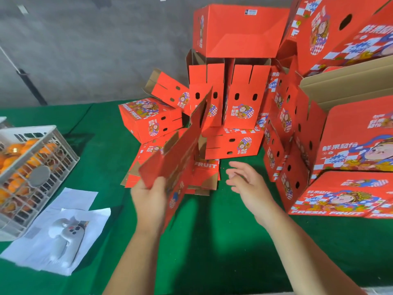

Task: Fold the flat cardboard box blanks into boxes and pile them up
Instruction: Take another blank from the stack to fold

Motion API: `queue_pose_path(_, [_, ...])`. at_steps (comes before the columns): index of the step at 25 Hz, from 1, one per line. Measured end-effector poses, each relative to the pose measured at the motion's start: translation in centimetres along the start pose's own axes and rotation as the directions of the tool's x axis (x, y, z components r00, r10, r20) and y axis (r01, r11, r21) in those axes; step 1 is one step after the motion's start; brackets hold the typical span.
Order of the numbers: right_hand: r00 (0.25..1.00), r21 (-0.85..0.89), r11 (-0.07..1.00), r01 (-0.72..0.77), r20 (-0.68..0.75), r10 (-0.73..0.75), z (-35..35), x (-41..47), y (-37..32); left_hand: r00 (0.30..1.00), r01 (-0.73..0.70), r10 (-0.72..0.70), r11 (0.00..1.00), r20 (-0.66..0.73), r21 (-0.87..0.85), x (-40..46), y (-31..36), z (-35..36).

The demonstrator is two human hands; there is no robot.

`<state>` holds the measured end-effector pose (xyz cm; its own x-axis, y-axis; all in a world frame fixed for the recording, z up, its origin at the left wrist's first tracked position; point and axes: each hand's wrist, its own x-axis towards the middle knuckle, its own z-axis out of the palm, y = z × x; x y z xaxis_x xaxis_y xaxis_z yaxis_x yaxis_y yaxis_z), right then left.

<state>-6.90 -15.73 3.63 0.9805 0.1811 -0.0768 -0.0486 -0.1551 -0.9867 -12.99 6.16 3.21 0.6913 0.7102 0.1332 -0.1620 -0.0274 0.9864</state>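
One blank (180,150) is held upright over the table (212,241), in front of the pile (234,116). Left hand (148,199) grips its lower edge; right hand (246,179) hovers beside it, fingers spread, holding nothing. Recommend the right hand take the far panel and square it open along the creases.

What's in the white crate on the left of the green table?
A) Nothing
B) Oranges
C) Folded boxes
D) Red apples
B: round orange fruit shows through the slatted sides of the white crate, while the red boxes are piled apart from it.
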Motion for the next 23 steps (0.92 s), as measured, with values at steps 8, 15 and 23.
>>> queue_pose_path(8, [0.996,-0.034,0.997,-0.062,-0.07,0.06,-1.0,4.6,0.8,0.997,0.069,-0.069,0.997,0.028,-0.022,4.7,0.6,-7.3])
queue_pose_path(15, [0.972,0.099,0.995,-0.033,-0.226,0.055,-3.7,6.5,0.2,0.955,0.268,-0.261,0.963,0.139,-0.037,5.4,-0.7,-5.3])
queue_pose_path(23, [0.992,0.323,0.942,-0.094,-0.046,0.115,-4.3,4.2,-0.5,0.96,-0.112,0.067,0.982,0.272,0.152,4.1,-1.9,-2.1])
